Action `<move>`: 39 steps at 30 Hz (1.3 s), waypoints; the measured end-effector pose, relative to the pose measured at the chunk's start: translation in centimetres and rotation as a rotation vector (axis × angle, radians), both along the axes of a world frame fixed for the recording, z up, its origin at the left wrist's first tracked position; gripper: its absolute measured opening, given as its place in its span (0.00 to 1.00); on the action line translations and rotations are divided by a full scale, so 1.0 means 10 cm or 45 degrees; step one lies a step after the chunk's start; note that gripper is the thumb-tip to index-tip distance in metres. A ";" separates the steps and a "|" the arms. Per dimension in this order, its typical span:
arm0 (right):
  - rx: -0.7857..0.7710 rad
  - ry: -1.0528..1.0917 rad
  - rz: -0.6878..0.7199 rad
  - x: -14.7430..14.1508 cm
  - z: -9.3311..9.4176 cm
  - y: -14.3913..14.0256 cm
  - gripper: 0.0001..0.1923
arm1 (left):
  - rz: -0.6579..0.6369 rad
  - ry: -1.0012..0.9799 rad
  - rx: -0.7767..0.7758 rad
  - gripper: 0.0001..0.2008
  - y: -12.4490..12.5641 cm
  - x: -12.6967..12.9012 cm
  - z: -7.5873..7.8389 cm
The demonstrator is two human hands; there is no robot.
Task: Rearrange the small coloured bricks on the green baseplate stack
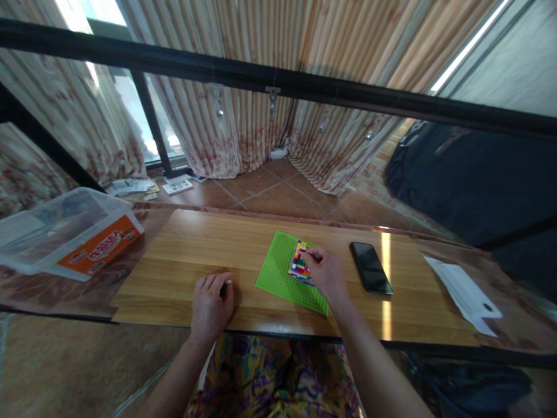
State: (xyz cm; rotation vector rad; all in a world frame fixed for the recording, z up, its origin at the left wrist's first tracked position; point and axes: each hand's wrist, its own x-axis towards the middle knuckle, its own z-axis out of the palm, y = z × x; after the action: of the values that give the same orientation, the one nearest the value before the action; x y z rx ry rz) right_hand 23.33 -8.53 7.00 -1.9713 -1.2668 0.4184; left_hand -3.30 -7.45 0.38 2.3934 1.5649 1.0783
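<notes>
A bright green studded baseplate (273,268) lies on the wooden board in front of me. On it stands a low square build of toy bricks (299,264), with red, yellow, white, blue and green pieces. My right hand (327,274) reaches over the build's right side, thumb and fingertips pinched together at its top; whatever is between them is too small to make out. Left of the baseplate, my left hand (212,303) rests on the board with curled fingers. A small pale spot shows by its fingertips, and I cannot tell what it is.
Right of the baseplate lies a black phone (371,267). White paper or card (467,290) sits at the board's right end. A clear plastic box (72,232) with an orange label stands at the left. A dark metal bar (278,81) crosses above the board's far side.
</notes>
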 end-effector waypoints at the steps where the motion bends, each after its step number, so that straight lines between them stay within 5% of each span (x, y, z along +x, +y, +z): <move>1: -0.005 -0.012 0.001 0.00 0.00 0.00 0.12 | 0.001 0.005 -0.004 0.08 0.00 0.00 0.00; 15: 0.013 -0.003 0.103 0.05 -0.01 0.05 0.12 | -0.048 -0.031 -0.018 0.09 0.00 -0.01 0.01; 24: 0.073 -0.067 -0.011 -0.02 0.10 -0.06 0.17 | -0.064 -0.129 -0.075 0.09 -0.02 -0.03 0.00; 30: 0.265 0.093 0.203 -0.45 0.13 -0.24 0.16 | -0.091 -0.216 -0.051 0.08 -0.04 -0.02 0.03; 34: 0.171 0.182 0.439 -0.86 -0.05 -0.28 0.14 | -0.108 -0.277 -0.053 0.07 -0.05 -0.01 0.05; 39: -0.013 0.223 0.518 -1.14 -0.24 -0.22 0.13 | -0.133 -0.338 -0.056 0.07 -0.08 -0.03 0.06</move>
State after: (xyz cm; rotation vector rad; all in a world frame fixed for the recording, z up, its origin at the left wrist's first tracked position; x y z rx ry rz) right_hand 11.96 -10.70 4.59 -1.6389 -1.5508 0.7788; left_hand -3.57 -8.21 0.95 2.1699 1.3474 1.2639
